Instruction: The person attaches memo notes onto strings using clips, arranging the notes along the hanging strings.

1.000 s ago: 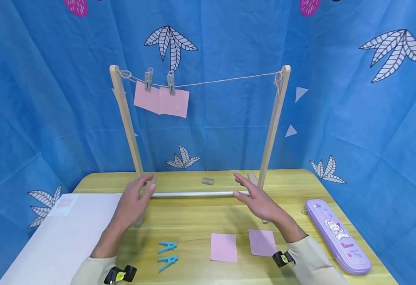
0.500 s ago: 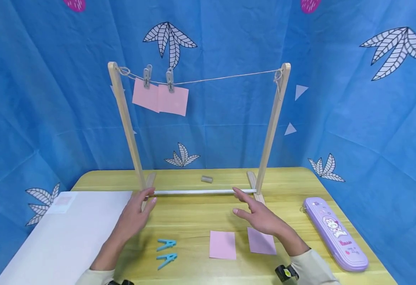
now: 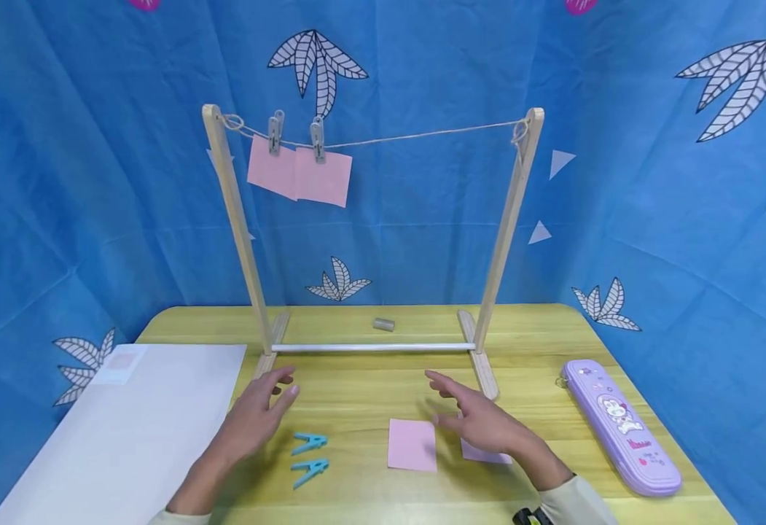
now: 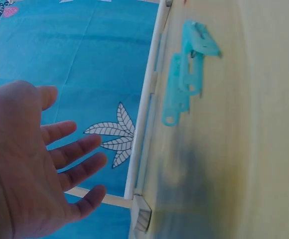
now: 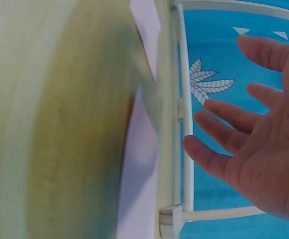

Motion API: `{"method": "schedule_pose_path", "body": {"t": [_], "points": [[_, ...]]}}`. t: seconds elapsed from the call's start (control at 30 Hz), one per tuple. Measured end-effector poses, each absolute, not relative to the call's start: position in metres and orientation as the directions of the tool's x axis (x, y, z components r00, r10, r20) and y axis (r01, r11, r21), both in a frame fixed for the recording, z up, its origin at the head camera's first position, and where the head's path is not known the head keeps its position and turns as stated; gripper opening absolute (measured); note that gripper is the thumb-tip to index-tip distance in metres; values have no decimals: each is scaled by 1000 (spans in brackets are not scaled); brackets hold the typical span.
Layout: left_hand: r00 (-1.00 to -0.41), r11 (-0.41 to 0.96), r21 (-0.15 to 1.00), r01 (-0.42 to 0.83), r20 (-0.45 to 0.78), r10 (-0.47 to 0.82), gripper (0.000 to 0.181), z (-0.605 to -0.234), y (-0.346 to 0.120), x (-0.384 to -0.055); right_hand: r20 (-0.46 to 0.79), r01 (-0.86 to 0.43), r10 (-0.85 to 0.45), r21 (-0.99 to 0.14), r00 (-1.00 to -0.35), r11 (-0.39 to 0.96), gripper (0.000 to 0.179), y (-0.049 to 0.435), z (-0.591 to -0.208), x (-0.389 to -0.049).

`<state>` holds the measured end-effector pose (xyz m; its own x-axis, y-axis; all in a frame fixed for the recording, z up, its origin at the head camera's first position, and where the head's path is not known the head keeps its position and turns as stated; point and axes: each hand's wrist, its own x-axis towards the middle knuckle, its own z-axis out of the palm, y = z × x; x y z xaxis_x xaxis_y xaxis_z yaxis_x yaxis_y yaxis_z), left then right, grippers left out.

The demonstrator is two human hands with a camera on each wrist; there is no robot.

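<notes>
My left hand hovers over the table's left half, fingers spread and relaxed, holding nothing. Just right of it lie two blue clothespins, one nearer me than the other; the left wrist view shows these clothespins too. My right hand, also relaxed and bare, is above a pink paper square and partly covers it. Another pink square lies flat to its left. Behind, a wooden frame carries a string, where two grey clothespins hold two pink squares.
A purple pencil case lies at the right edge of the table. On the left is a large white sheet. The frame's white crossbar runs low across the back, with a small grey cylinder behind it. A blue cloth hangs behind everything.
Both hands have drawn back toward me from beside the crossbar and sunk lower in the view. The right hand now overlaps the right pink square. Papers and clothespins have stayed put.
</notes>
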<state>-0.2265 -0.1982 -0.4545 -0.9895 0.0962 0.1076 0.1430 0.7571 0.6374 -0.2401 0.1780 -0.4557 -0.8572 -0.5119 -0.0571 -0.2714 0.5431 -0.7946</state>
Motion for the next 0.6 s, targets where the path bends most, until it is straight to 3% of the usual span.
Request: {"method": "schedule_pose_path", "body": {"t": [0.37,0.6], "points": [[-993,759,648,62,-35,111,49,-469,-198,-214,-61,-373,-593,-724,-803,580,59,174,-468,-234],[-984,770,631,96,-56,168,40,-477,-200,-208,-57,-424,-594,-644,-803,636,52,172,-471,-230]]}}
